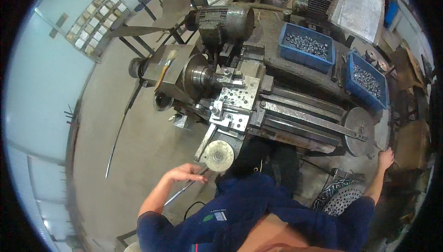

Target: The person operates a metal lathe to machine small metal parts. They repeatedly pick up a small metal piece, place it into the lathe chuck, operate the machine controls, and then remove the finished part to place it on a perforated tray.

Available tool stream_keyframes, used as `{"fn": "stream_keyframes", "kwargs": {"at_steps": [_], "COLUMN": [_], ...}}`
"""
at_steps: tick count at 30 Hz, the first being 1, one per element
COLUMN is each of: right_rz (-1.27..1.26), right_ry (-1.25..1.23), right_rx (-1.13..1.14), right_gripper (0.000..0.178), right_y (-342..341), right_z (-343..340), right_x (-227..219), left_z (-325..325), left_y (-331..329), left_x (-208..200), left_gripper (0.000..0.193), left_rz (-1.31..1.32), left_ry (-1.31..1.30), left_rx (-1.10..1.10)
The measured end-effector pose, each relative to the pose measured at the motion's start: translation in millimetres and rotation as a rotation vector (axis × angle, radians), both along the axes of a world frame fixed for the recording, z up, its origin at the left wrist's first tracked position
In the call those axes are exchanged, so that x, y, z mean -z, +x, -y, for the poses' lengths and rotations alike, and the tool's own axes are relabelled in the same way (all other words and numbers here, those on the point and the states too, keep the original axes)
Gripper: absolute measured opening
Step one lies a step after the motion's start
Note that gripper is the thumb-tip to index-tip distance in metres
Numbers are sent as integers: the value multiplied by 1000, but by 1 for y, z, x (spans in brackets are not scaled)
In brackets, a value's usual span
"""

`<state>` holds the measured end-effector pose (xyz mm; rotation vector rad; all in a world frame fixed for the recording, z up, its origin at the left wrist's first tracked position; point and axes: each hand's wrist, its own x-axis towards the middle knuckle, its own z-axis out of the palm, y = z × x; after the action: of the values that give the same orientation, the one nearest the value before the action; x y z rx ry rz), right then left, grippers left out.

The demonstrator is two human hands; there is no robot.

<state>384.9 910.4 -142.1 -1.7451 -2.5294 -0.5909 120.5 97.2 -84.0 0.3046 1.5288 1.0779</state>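
My left hand is over a thin metal rod, beside the round pale dial wheel at the front of a small lathe. Its fingers look stretched loosely across the rod, not wrapped round it. Out at the far right, my right hand is closed at the handle by the rim of the large grey handwheel. Between the hands, the tool slide sits on the lathe bed, near the round chuck. Whether a workpiece is in the chuck is too small to tell.
Two blue bins of small metal nuts stand behind the lathe bed. A wooden-handled brush lies on the headstock. An electric motor is behind it. A long thin rod sticks out at left. A perforated basket is below right.
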Motion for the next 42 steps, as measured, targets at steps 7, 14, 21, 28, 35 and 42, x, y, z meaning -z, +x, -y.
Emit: {"fn": "stream_keyframes", "kwargs": {"at_steps": [7,14,21,28,35,42], "right_rz": [53,-63,-360,-618,-741,-535], "right_ry": [-185,46,-164,-231,-500,-557], "right_rx": [142,-141,-148,-309,-922,-1690], "right_gripper": [50,50,34,32,39,36], "right_y": [31,62,51,-33,-239,-380], "right_z": [78,107,178,194,283,439], "right_x": [-29,-13,-38,-94,-166,-189], "left_z": [101,114,60,56,106,126], "left_y": [-134,-225,-215,-215,-218,-182], "left_x": [104,135,172,170,148,88], "left_gripper": [34,36,41,42,41,44], "left_rz": [-682,-1294,-1233,-1000,-1106,-1121], "left_ry": [-526,-1037,-1056,-880,-996,-887], "left_rx": [-553,-145,-607,-616,-192,-327]}}
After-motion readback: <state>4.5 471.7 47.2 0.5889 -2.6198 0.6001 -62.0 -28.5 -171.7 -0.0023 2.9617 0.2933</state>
